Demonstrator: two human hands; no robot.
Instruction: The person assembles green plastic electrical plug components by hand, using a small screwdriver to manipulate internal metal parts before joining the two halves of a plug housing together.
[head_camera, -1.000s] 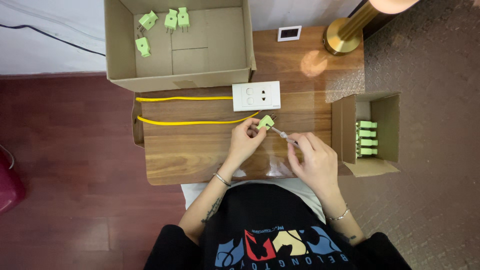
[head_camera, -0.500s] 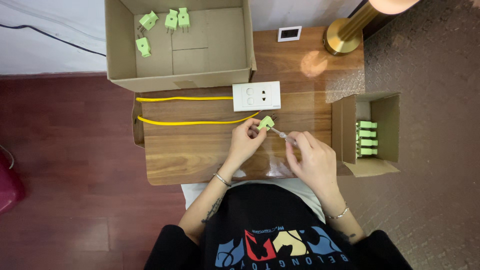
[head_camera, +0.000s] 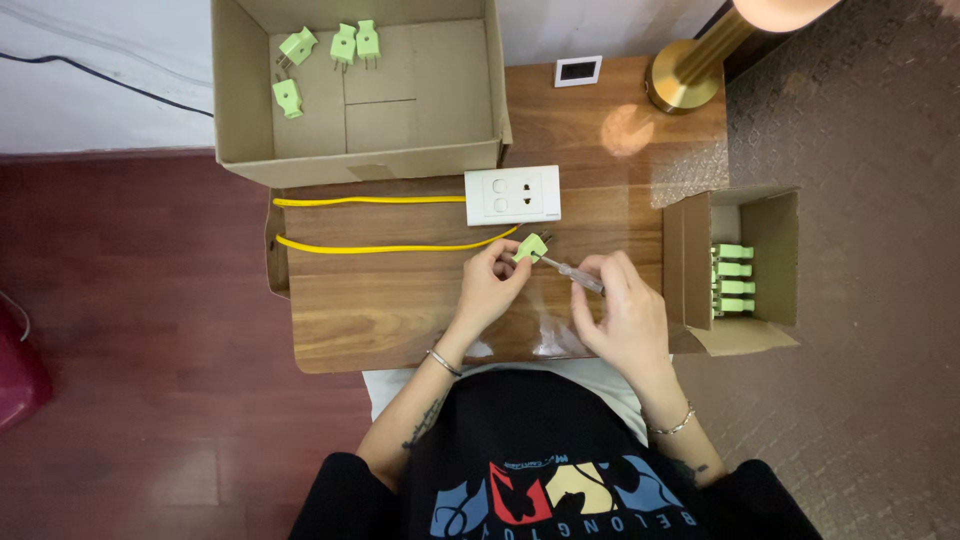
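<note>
My left hand (head_camera: 492, 285) pinches a small green plug (head_camera: 531, 246) at the end of a yellow cable (head_camera: 390, 247) above the wooden table (head_camera: 380, 310). My right hand (head_camera: 620, 312) grips a thin screwdriver (head_camera: 572, 272) whose tip touches the plug. Just behind the plug lies a white wall socket plate (head_camera: 512, 195), with the yellow cable running from its left side.
A large open cardboard box (head_camera: 420, 110) at the back left holds several green plugs (head_camera: 343, 46). A small open box (head_camera: 745, 270) at the right edge holds more green plugs. A brass lamp base (head_camera: 683, 82) and a small white square frame (head_camera: 578, 71) stand at the back.
My hands stay together at the plug; the right hand has shifted slightly on the screwdriver. Nothing else has moved.
</note>
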